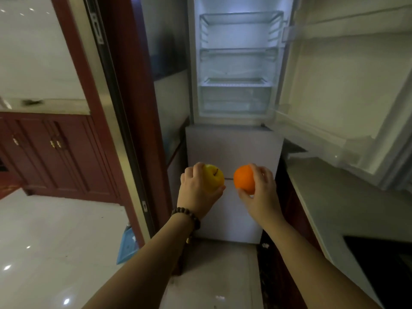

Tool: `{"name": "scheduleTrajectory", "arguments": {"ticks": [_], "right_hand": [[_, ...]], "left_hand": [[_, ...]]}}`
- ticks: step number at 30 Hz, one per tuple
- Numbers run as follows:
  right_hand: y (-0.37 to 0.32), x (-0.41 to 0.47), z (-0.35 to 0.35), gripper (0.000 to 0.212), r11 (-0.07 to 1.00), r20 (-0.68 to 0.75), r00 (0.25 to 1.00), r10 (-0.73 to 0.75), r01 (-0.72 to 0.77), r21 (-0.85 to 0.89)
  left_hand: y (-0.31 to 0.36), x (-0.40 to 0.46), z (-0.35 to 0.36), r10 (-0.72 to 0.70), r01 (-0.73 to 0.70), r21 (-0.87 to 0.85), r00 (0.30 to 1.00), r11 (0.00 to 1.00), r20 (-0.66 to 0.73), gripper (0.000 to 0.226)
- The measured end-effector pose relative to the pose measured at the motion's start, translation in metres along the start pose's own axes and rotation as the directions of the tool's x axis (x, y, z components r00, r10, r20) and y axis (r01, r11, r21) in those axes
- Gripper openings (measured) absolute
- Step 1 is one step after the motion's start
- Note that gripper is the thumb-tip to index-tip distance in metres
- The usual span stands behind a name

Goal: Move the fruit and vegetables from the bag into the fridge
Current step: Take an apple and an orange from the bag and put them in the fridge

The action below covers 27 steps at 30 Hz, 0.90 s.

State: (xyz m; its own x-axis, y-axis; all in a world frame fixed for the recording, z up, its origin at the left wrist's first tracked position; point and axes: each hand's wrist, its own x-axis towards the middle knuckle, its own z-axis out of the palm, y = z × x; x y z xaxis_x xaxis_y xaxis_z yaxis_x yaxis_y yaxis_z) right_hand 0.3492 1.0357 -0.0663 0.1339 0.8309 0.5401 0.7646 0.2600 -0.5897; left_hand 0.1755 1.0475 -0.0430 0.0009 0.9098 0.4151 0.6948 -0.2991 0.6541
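Note:
My left hand (197, 192) grips a yellow apple (214, 178) with its stem facing up. My right hand (262, 190) holds an orange (244, 179). Both fruits hang side by side in front of the fridge's closed lower drawers (234, 148). Above them the upper fridge compartment (238, 61) stands open and lit, with bare glass shelves and a clear crisper drawer (235, 100) at its bottom. The bag is not in view.
The open fridge door (347, 85) swings out to the right, above a pale countertop (347, 204). A dark red door frame (124, 108) and cabinets (55, 150) stand at the left. A blue object (127, 246) lies on the glossy tiled floor.

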Motion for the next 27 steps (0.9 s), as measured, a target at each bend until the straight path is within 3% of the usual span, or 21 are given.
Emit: {"name": "scheduleTrajectory", "arguments": {"ticks": [10, 27], "right_hand": [[0.067, 0.191, 0.027, 0.073, 0.997, -0.017, 0.997, -0.079, 0.079, -0.012], [0.112, 0.5, 0.143, 0.073, 0.998, -0.127, 0.992, -0.021, 0.013, -0.062]], "left_hand": [[0.005, 0.187, 0.065, 0.023, -0.023, -0.002, 0.993, 1.0, -0.113, 0.079], [-0.053, 0.524, 0.133, 0.18, -0.209, -0.156, 0.967, 0.966, -0.18, 0.078]]}}
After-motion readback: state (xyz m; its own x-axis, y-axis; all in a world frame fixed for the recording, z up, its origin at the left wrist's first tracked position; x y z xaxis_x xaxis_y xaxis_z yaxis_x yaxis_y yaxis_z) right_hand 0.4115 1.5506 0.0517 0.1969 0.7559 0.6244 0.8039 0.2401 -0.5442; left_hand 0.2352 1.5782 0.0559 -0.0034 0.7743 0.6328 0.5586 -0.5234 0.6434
